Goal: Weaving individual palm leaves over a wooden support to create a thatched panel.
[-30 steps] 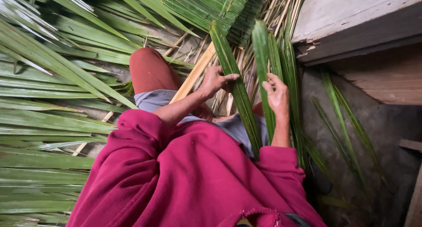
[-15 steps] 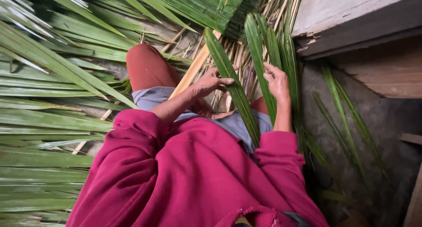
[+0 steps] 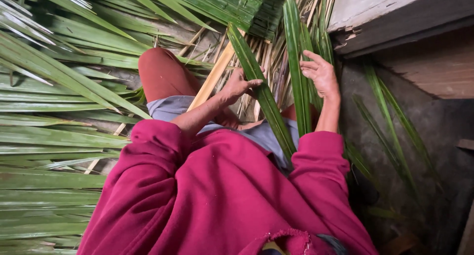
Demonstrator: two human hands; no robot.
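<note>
The left hand (image 3: 240,84) pinched a long green palm leaf (image 3: 261,94) running diagonally from lap toward the pale midrib stick (image 3: 213,77). Just right of that leaf, the right hand (image 3: 321,75) loosely grasped a second, upright leaf (image 3: 296,67).

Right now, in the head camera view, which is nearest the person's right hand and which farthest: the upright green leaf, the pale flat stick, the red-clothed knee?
From the right hand:
1. Upright green leaf, touching its fingers.
2. Pale flat stick, leftward, past the left hand.
3. Red-clothed knee, farthest left.
</note>
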